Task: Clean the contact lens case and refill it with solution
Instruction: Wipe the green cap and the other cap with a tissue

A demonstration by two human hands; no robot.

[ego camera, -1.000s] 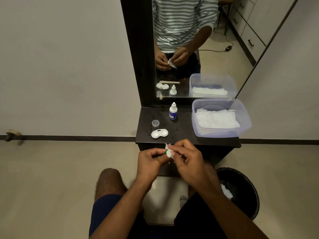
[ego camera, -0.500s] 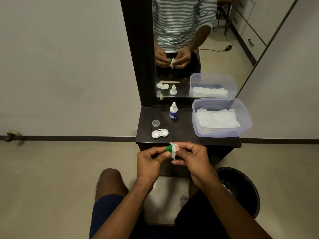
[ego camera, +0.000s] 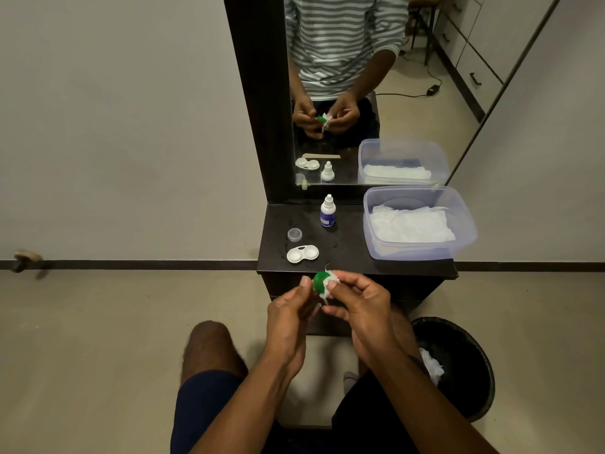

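Pinching a green cap (ego camera: 320, 280), the left hand (ego camera: 289, 317) meets the right hand (ego camera: 361, 309), which grips tissue (ego camera: 330, 285); open lens case (ego camera: 302, 253) at 12 o'clock, bin (ego camera: 471, 348) at 4.

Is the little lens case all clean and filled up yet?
Not yet. Done: the case lies open on the shelf, and the bottle stands with its clear cap off. In hand: the left hand holds a green lid while the right hand rubs it with tissue. Left: solution in the case, lids on.
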